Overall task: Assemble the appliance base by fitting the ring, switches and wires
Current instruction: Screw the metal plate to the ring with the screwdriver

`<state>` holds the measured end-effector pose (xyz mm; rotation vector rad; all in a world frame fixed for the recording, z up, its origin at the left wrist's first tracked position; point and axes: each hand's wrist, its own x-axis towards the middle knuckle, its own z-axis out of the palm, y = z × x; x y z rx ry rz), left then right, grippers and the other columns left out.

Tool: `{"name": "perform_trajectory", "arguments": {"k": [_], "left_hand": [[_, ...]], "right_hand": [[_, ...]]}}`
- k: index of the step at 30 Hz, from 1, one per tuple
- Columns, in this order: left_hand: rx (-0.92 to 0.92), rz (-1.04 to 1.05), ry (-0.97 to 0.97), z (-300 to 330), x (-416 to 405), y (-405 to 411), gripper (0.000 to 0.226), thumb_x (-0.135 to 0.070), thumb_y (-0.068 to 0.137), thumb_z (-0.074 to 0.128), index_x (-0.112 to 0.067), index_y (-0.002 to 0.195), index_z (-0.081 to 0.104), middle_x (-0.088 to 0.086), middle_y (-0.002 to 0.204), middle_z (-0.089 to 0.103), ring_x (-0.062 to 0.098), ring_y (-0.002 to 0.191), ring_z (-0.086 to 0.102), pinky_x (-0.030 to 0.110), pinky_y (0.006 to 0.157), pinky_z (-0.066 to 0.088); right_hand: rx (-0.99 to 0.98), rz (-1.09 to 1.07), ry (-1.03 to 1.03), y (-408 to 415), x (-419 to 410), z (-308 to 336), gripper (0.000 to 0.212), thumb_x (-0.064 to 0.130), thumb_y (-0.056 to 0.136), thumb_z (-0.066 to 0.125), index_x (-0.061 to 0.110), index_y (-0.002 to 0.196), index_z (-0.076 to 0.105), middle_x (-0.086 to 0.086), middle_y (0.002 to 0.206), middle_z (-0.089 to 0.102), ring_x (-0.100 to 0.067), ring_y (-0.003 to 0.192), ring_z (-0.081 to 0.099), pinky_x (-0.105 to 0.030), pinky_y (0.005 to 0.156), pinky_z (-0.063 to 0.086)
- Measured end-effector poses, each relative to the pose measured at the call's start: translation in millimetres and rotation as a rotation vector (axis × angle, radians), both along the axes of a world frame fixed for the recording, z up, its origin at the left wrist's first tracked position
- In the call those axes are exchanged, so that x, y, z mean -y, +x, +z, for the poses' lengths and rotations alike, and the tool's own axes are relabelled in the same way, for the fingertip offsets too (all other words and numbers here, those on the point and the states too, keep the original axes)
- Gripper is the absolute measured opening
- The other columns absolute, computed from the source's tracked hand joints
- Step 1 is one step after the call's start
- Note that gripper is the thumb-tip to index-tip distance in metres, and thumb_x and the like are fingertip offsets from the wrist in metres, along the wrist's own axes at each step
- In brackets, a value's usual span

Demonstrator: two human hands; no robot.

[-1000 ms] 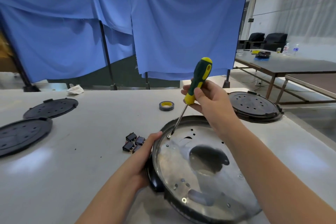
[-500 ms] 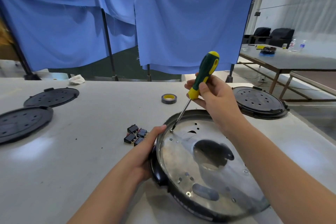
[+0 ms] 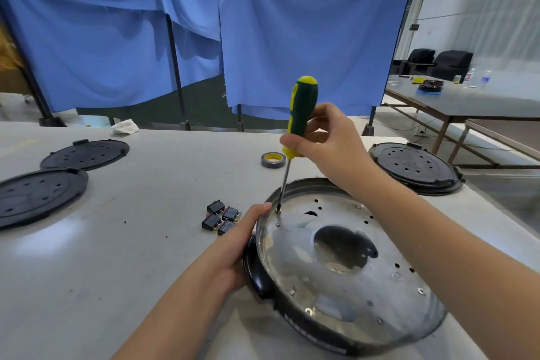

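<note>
My right hand [image 3: 327,140] holds the green and yellow screwdriver [image 3: 301,114], with my fingers curled round the low end of its handle. The screwdriver stands almost straight up, and its tip sits on a small screw [image 3: 278,211] near the far left edge of the shiny metal plate [image 3: 344,280]. My left hand [image 3: 242,240] grips the left rim of the appliance base [image 3: 260,275], with my thumb on top by the edge, just beside the screw, so the base does not slide. I think I am on the step of fixing the metal plate into the black base with screws. Next I think I need to press down a little and turn the handle, and keep the tip in the screw head so it does not slip out. My thumb is close, so I should be careful. Four small black switches [image 3: 222,218] lie in a bunch on the surface [image 3: 146,242] just left of my left hand; they are not fitted yet. A roll of tape [image 3: 273,159] sits behind the base. Black round covers [image 3: 41,196] lie far to the left, and another round base [image 3: 412,166] sits to the right.
</note>
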<state>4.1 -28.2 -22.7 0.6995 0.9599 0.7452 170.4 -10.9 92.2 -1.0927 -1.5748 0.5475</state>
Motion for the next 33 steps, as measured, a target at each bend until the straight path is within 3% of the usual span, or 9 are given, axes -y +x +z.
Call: {"name": "perform_trajectory", "arguments": {"k": [8, 13, 15, 17, 20, 24, 28, 31, 33], "left_hand": [[-0.016, 0.006, -0.008, 0, 0, 0, 0.046, -0.049, 0.048, 0.083, -0.011, 0.071, 0.076, 0.011, 0.078, 0.072, 0.027, 0.062, 0.069, 0.031, 0.056, 0.055], [-0.019, 0.027, 0.007, 1, 1, 1, 0.043, -0.049, 0.050, 0.082, -0.010, 0.068, 0.077, 0.011, 0.075, 0.072, 0.026, 0.060, 0.069, 0.030, 0.053, 0.054], [-0.012, 0.023, 0.010, 2, 1, 1, 0.041, -0.048, 0.051, 0.081, -0.010, 0.067, 0.077, 0.011, 0.074, 0.072, 0.026, 0.059, 0.069, 0.030, 0.053, 0.054], [-0.006, 0.018, 0.013, 2, 1, 0, 0.041, -0.048, 0.053, 0.080, -0.010, 0.067, 0.077, 0.011, 0.073, 0.072, 0.026, 0.059, 0.069, 0.030, 0.053, 0.055], [-0.002, 0.002, 0.018, 2, 2, 0, 0.041, -0.048, 0.055, 0.079, -0.010, 0.071, 0.078, 0.012, 0.078, 0.073, 0.026, 0.062, 0.070, 0.031, 0.056, 0.056], [-0.002, -0.004, 0.017, 3, 2, 0, 0.042, -0.049, 0.052, 0.079, -0.010, 0.069, 0.078, 0.012, 0.077, 0.073, 0.025, 0.062, 0.070, 0.030, 0.058, 0.056], [-0.009, -0.009, 0.009, 3, 3, 0, 0.043, -0.048, 0.048, 0.080, -0.010, 0.066, 0.077, 0.011, 0.075, 0.072, 0.025, 0.061, 0.069, 0.029, 0.056, 0.056], [-0.017, -0.015, 0.000, 3, 3, 0, 0.043, -0.048, 0.047, 0.081, -0.009, 0.065, 0.076, 0.012, 0.074, 0.072, 0.025, 0.060, 0.069, 0.029, 0.054, 0.055], [-0.021, -0.019, -0.008, 3, 3, 1, 0.044, -0.049, 0.047, 0.081, -0.009, 0.065, 0.076, 0.012, 0.074, 0.072, 0.025, 0.061, 0.069, 0.029, 0.054, 0.055]], "right_hand": [[0.364, -0.220, 0.026, -19, -14, 8, 0.048, 0.061, 0.073, 0.070, 0.023, 0.066, 0.041, 0.009, 0.056, 0.040, -0.004, 0.048, 0.041, -0.019, 0.049, 0.031], [0.243, -0.107, -0.184, -21, -23, 18, 0.035, 0.046, 0.078, 0.073, 0.018, 0.080, 0.052, 0.002, 0.072, 0.052, -0.005, 0.059, 0.049, -0.016, 0.050, 0.039], [0.118, -0.043, -0.305, -20, -24, 24, 0.027, 0.031, 0.081, 0.073, 0.014, 0.097, 0.058, -0.006, 0.093, 0.062, -0.012, 0.077, 0.058, -0.021, 0.062, 0.049], [0.010, 0.009, -0.346, -19, -26, 29, 0.031, 0.019, 0.084, 0.069, 0.013, 0.110, 0.054, -0.015, 0.116, 0.062, -0.024, 0.100, 0.063, -0.038, 0.086, 0.054], [-0.028, 0.071, -0.233, -20, -23, 35, 0.047, 0.010, 0.091, 0.057, 0.027, 0.129, 0.036, -0.012, 0.117, 0.058, -0.026, 0.095, 0.066, -0.040, 0.087, 0.055], [0.300, 0.037, -0.002, -18, -18, 44, 0.052, 0.008, 0.097, 0.040, 0.029, 0.142, 0.031, 0.001, 0.090, 0.041, -0.025, 0.075, 0.050, -0.043, 0.083, 0.052], [0.494, 0.023, 0.043, -6, -16, 69, 0.033, 0.010, 0.099, 0.040, 0.017, 0.128, 0.052, -0.003, 0.107, 0.052, -0.029, 0.095, 0.060, -0.039, 0.087, 0.054], [0.837, -0.056, 0.068, 3, -10, 94, 0.020, 0.033, 0.095, 0.053, 0.022, 0.110, 0.058, 0.001, 0.085, 0.058, -0.018, 0.076, 0.059, -0.024, 0.064, 0.047], [1.128, -0.199, 0.105, 3, -7, 102, 0.031, 0.048, 0.095, 0.046, 0.019, 0.089, 0.056, 0.001, 0.068, 0.052, -0.015, 0.060, 0.048, -0.024, 0.052, 0.034]]}}
